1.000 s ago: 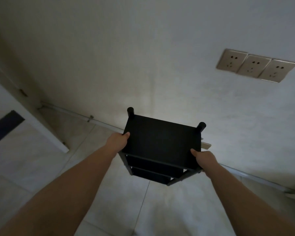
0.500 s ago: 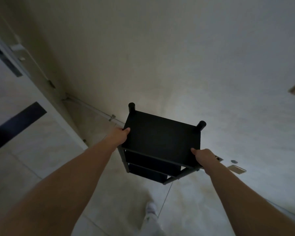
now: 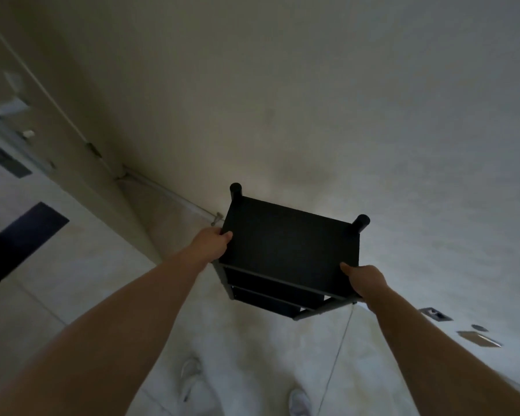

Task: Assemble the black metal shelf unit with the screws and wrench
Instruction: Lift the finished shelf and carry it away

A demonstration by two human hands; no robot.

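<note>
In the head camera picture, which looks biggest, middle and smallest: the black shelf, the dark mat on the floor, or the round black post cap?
1. black shelf, largest, though it is nearest the camera.
2. dark mat, smaller but farther off.
3. post cap, smallest by far.

We note the black metal shelf unit [image 3: 288,247] looks matt; pale floor tiles [image 3: 72,283] smooth; off-white wall [image 3: 312,100] matt.
</note>
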